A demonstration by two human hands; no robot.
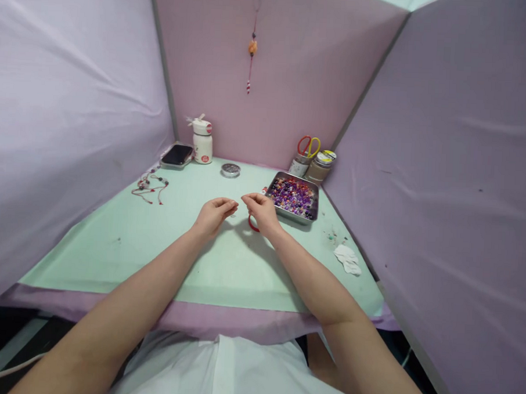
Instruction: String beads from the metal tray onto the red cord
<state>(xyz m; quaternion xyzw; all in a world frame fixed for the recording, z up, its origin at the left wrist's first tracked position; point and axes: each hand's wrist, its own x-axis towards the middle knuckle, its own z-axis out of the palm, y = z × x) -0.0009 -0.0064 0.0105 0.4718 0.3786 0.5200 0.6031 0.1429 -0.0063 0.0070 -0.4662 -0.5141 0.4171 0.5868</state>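
Above the middle of the pale green table, my left hand (215, 215) is closed in a pinch; whatever it holds is too small to make out. Facing it a short gap away, my right hand (261, 211) also pinches thumb and forefinger together, with its contents too fine to name. Under and beside my right hand, a red scissor handle (253, 223) shows on the table, partly covered. Just to the right of that hand, a metal tray (303, 219) holds many purple, red and clear beads (293, 195).
Behind the hands lies a small round clear case (230, 170). A phone (177, 155), white bottle (203, 142) and beaded cords (150, 186) are at left. Scissors in a jar (299, 165), another jar (320, 167) and a crumpled tissue (347, 259) are at right. A beaded pendant (252, 47) hangs behind.
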